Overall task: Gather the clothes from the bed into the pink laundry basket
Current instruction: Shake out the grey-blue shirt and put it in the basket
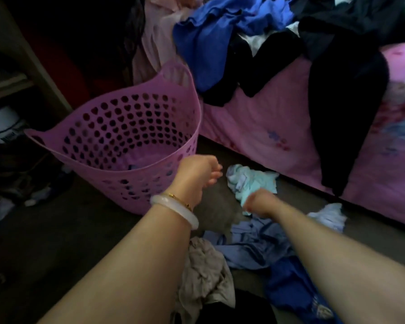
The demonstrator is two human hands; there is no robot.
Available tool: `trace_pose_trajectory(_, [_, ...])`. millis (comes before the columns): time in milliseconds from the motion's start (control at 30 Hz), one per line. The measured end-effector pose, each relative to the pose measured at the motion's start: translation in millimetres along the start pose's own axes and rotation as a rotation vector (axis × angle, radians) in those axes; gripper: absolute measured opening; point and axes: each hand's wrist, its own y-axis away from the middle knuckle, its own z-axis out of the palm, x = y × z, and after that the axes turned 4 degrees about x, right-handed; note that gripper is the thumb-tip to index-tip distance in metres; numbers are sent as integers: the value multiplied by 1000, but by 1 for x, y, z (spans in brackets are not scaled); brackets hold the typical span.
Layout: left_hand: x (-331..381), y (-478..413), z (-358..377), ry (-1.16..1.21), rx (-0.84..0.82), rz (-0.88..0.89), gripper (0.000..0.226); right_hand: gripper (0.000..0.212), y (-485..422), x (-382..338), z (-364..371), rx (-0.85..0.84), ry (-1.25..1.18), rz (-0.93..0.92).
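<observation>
Right hand (258, 202) grip: fingers curled round a pale green cloth (249, 181) on the floor. Left hand (198, 174) grip loose, holding nothing, just beside the pink basket (117, 127).

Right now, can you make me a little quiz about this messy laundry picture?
1. True or false: the right hand grips the light blue cloth.
2. Where does the pink basket stand? A on the bed, B on the floor, C on a shelf.
3. Fill in: the black garment hangs over the edge of the ____.

Key: 1 true. 2 B. 3 bed.
</observation>
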Motion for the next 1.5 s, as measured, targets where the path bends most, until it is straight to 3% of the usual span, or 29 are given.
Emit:
trace_pose_trajectory(67, [-22,2,4,-37,-5,-47,21,37,10,28,26,-183,367,82])
trace_pose_trajectory(133, [-38,3,6,-59,11,-55,19,48,11,61,48,-179,462,269])
trace_pose_trajectory(233, [-52,-1,8,-72,41,-54,16,78,7,98,60,-206,537,272])
trace_pose_trajectory(300, [-55,-2,10,-74,51,-55,14,62,8,99,51,-181,420,261])
trace_pose_trajectory(433, [-53,1,16,-105,26,8,17,13,13,57,14,10,2,-26])
trace_pose_trajectory(533, [-47,4,18,-254,-16,69,37,23,21,15,-22,34,-429,-140])
trace_pose_trajectory(667, [-39,13,5,-476,-113,145,67,30,56,-46,-66,-4,-704,-373])
trace_pose_trajectory(767, [-28,23,-6,-515,-220,254,55,28,81,-71,-93,-64,-886,-497])
trace_pose_trajectory(867, [-12,31,-20,-378,-224,342,35,27,93,-83,-111,-27,-817,-610])
trace_pose_trajectory(967, [7,33,-36,-281,-160,481,13,51,96,-85,-120,112,-407,-646])
trace_pose_trajectory(1033, [18,31,-44,-374,-90,589,29,52,99,-85,-123,157,-150,-648])
trace_pose_trajectory(1100, [27,34,-50,-477,-51,694,35,34,107,-90,-123,237,1,-651])
trace_pose_trajectory(1167, [27,32,-51,-594,-2,780,31,19,113,-95,-120,338,-61,-660])
trace_pose_trajectory(1267, [24,31,-53,-815,142,817,30,16,116,-101,-117,415,-205,-698])
trace_pose_trajectory(1433, [36,37,-65,-1172,355,793,14,14,119,-106,-117,269,-648,-669])
trace_pose_trajectory(1500, [36,35,-70,-1100,363,755,7,13,117,-105,-118,256,-734,-635])
